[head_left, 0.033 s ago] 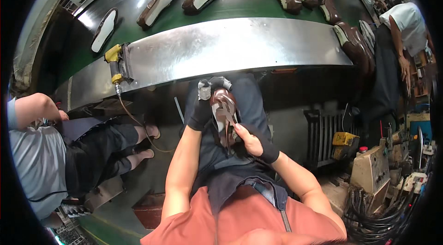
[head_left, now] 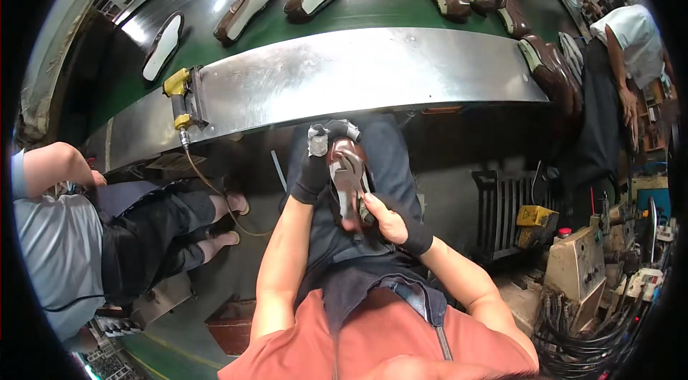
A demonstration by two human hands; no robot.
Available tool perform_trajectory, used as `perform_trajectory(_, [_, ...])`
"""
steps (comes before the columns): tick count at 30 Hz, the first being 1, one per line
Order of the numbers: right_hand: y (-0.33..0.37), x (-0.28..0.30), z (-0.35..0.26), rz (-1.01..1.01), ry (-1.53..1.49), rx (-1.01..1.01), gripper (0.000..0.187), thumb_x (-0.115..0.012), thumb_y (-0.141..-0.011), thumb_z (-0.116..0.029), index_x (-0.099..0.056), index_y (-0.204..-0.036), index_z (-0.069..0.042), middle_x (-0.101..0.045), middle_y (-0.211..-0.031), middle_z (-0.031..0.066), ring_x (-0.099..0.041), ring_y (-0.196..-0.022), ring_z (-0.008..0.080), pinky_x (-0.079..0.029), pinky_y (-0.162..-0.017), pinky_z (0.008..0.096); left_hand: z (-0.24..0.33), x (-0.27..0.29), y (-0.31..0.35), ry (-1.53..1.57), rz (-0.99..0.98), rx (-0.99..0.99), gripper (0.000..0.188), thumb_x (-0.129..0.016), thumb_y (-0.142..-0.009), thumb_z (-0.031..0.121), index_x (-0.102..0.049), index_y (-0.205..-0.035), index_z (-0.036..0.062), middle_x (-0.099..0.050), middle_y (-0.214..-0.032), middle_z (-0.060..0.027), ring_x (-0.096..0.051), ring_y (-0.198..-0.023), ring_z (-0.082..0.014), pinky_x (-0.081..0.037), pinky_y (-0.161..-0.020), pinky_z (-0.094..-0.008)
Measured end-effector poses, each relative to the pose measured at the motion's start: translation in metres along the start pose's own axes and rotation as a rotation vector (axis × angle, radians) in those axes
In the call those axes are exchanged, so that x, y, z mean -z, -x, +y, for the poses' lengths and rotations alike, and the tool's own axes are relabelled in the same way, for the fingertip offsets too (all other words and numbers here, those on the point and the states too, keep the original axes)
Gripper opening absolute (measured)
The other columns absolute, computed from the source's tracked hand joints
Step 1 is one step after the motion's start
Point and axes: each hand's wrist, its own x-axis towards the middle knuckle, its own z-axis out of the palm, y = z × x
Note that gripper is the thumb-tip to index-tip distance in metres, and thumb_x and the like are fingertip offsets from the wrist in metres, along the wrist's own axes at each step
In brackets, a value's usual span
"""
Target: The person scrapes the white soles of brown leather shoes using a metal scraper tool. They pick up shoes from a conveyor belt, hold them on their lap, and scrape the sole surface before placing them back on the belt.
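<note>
Head view: a brown shoe [head_left: 348, 145] is held over the lap, toe toward the near edge of the metal ledge [head_left: 358, 68] and just short of it. Its leather is dark and glossy, with a bright glint near the toe. A grey-brown looped shape lies over its middle; whether it is a tool or part of the shoe, I cannot tell. Pale patches show beside the loop, and a pinkish one at the end nearest the body.

The left hand [head_left: 315, 169], in a black covering with grey-wrapped fingertips, is curled around the shoe's left side and toe. The right hand [head_left: 394, 224], with a black wrist wrap, lays its thumb at the right side of the lower half; its fingers are mostly hidden, so how far they close, and on what, I cannot tell.

Both elbows are bent, with floor [head_left: 444, 197] visible to the right of the knees. The near edge of the ledge runs close in front of the left hand. Toward the ledge's left end lies a yellow nail gun [head_left: 179, 100], its hose [head_left: 204, 181] dropping over the near edge; at the right end, a pile of shoes [head_left: 552, 72] reaches over the corner. Between these, shiny metal stretches across. Beyond the far edge, the belt [head_left: 390, 11] carries three upturned shoes at left and more at right. A co-worker [head_left: 61, 237] sits well apart at left.
</note>
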Motion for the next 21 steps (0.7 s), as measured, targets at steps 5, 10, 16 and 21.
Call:
perform_trajectory(5, [-0.008, -0.021, 0.024, 0.326, 0.645, 0.303, 0.037, -0.040, -0.105, -0.027, -0.057, -0.084, -0.003, -0.055, -0.068, 0.0065, -0.051, -0.059, 0.0213, -0.044, -0.059, 0.0370, 0.012, -0.003, 0.005, -0.054, -0.035, -0.098, 0.074, -0.028, -0.099, 0.061, -0.068, -0.090, -0.0012, -0.068, -0.103, -0.0134, -0.061, -0.108, -0.0248, -0.039, -0.106, -0.0405])
perform_trajectory(10, [0.016, -0.018, 0.040, 0.196, 0.720, 0.527, 0.029, -0.042, -0.102, -0.023, -0.058, -0.093, -0.001, -0.056, -0.075, 0.0154, -0.054, -0.064, 0.0307, -0.043, -0.062, 0.0427, 0.051, -0.025, 0.033, -0.094, -0.043, -0.084, 0.086, -0.014, -0.097, 0.064, -0.070, -0.089, -0.0006, -0.069, -0.099, -0.0128, -0.059, -0.110, -0.0280, -0.035, -0.109, -0.0442])
perform_trajectory(16, [0.091, 0.012, 0.062, -0.023, 1.149, 0.547, 0.031, -0.063, -0.088, -0.032, -0.060, -0.093, -0.001, -0.062, -0.101, 0.0174, -0.062, -0.084, 0.0364, -0.050, -0.076, 0.0450, 0.068, -0.062, 0.099, 0.063, 0.062, 0.196, 0.097, -0.005, -0.093, 0.074, -0.067, -0.100, -0.0008, -0.068, -0.100, -0.0119, -0.058, -0.107, -0.0286, -0.035, -0.105, -0.0414])
perform_trajectory(21, [0.106, 0.017, 0.078, -0.053, 1.257, 0.609, 0.045, -0.063, -0.086, -0.047, -0.060, -0.083, -0.002, -0.061, -0.105, 0.0154, -0.064, -0.082, 0.0322, -0.053, -0.071, 0.0425, 0.065, -0.065, 0.119, -0.005, 0.013, 0.214, 0.092, -0.009, -0.094, 0.073, -0.067, -0.094, 0.0022, -0.068, -0.094, -0.0091, -0.060, -0.095, -0.0284, -0.041, -0.095, -0.0430])
